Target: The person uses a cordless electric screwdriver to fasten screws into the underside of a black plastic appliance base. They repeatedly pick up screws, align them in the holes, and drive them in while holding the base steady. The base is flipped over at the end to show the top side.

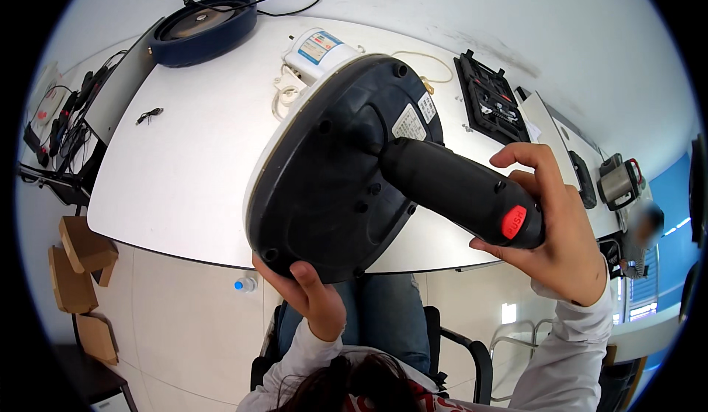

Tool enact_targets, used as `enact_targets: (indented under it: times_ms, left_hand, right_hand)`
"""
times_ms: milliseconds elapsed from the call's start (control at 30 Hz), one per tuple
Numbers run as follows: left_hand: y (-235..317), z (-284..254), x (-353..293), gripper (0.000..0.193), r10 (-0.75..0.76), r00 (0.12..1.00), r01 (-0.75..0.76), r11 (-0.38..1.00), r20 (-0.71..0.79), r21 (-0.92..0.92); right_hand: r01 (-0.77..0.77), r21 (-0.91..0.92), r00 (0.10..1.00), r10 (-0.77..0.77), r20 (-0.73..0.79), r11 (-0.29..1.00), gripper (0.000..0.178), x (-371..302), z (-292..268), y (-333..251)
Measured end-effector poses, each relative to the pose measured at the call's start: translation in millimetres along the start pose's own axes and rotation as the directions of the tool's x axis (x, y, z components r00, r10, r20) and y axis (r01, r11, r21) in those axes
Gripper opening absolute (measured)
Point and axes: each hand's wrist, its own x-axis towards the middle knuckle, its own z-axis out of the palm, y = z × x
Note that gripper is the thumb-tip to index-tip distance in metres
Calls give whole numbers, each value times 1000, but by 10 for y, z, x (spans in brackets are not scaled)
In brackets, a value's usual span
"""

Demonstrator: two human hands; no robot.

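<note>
A white appliance with a black oval underside (pixel 310 183) is tipped up on the table, its base turned toward me. My left hand (pixel 313 298) grips the lower rim of that base, with the thumb on the black face. My right hand (pixel 549 224) is wrapped round the rear end of a black cordless screwdriver (pixel 457 191) with a red button, its index finger lifted away from the body. The tool's tip points into the underside near a recessed hole; the exact contact is hard to make out. A white cylindrical part (pixel 317 52) with a label shows behind the base.
On the white table (pixel 169 183) are a dark blue round appliance (pixel 203 30) with a cord, a small black cable (pixel 150 115) and an opened black tool case (pixel 493 101). Cardboard boxes (pixel 74 286) and a bottle (pixel 245 285) stand on the floor. Another person (pixel 643 239) sits far right.
</note>
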Motion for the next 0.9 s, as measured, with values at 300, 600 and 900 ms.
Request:
enact_targets:
  times_ms: [300, 600, 900]
  left_hand:
    - [-67, -11, 2, 78, 25, 999, -24, 999, 26, -30]
    - [-131, -14, -1, 75, 77, 997, -78, 996, 25, 40]
    - [-116, -28, -4, 77, 71, 997, -72, 997, 43, 34]
  right_hand:
    - [-33, -6, 999, 33, 7, 999, 72, 10, 20, 8]
    - [-11, -31, 1000, 10, -9, 999, 71, -11, 27, 4]
    - [-19, -13, 1000, 19, -3, 1000, 70, -10, 41, 26]
